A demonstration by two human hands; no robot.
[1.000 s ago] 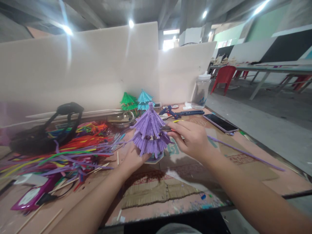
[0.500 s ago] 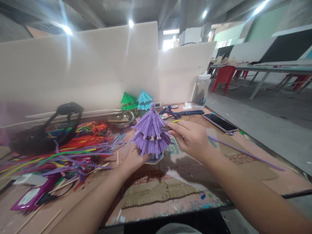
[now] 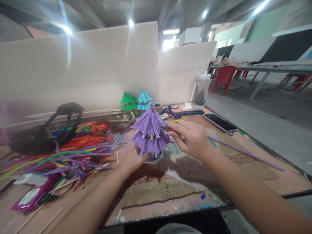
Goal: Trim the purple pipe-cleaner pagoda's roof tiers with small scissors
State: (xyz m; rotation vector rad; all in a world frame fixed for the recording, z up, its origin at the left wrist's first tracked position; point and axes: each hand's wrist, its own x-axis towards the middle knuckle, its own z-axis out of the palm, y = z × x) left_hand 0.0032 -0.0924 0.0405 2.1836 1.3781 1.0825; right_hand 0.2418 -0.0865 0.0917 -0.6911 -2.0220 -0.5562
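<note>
A purple two-tiered pagoda model (image 3: 151, 130) made of fuzzy strips stands upright over the cardboard (image 3: 146, 196) in front of me. My left hand (image 3: 134, 158) is at its lower left side, its fingers hidden behind the model. At the model's right side, my right hand (image 3: 188, 135) is closed in a pinch, with a small dark thing at its fingertips that I cannot make out. A green model (image 3: 128, 101) and a light blue model (image 3: 144, 100) stand behind.
Colored fuzzy strips (image 3: 80, 146) and a black object (image 3: 44, 130) lie at left. A blue glue gun (image 3: 170, 111), a phone (image 3: 220, 123) and a bottle (image 3: 201, 91) are at the back right. One purple strip (image 3: 246, 152) lies at right.
The purple model has shifted and tilted very slightly. Both hands are almost where they were.
</note>
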